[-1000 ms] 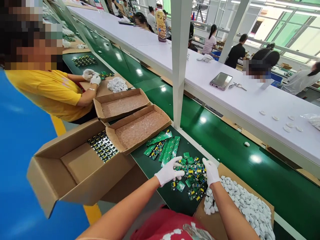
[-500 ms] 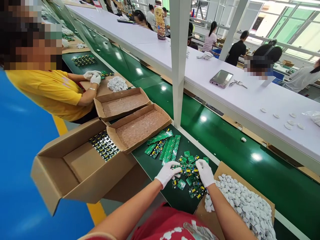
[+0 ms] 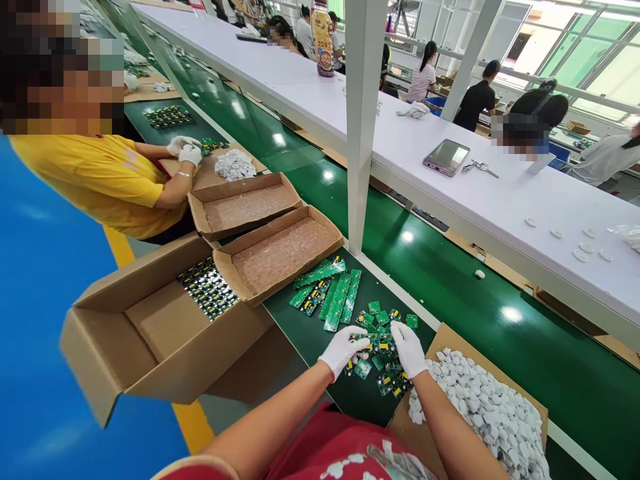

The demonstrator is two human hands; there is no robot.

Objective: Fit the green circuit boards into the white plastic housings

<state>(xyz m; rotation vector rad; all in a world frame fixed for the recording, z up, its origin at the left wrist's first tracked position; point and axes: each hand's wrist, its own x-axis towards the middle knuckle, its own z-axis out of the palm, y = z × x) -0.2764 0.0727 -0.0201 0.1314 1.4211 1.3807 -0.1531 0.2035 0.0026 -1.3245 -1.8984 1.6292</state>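
Between my two white-gloved hands is a short strip of circuit boards (image 3: 379,343), green with yellow and black parts on its upper side. My left hand (image 3: 343,351) pinches its left end, and my right hand (image 3: 409,351) grips the right end. Small separate circuit boards (image 3: 363,369) lie scattered under and around the hands, some green side up, others showing their parts. Just beyond my left hand rests a stack of long green board strips (image 3: 340,300). A heap of small white pieces (image 3: 480,407) spreads over a cardboard sheet (image 3: 445,337) beside my right forearm.
At left stands an open carton (image 3: 145,327) with boards (image 3: 209,288) inside. Two shallow cardboard trays (image 3: 280,253) sit beside it. A white post (image 3: 359,133) rises ahead, near a shelf with a phone (image 3: 447,157) and keys (image 3: 480,168). A co-worker in yellow (image 3: 100,180) works at left.
My left hand has moved slightly right, closer to my right hand, and less of the strip shows between them. A white piece on the green belt has shifted left.
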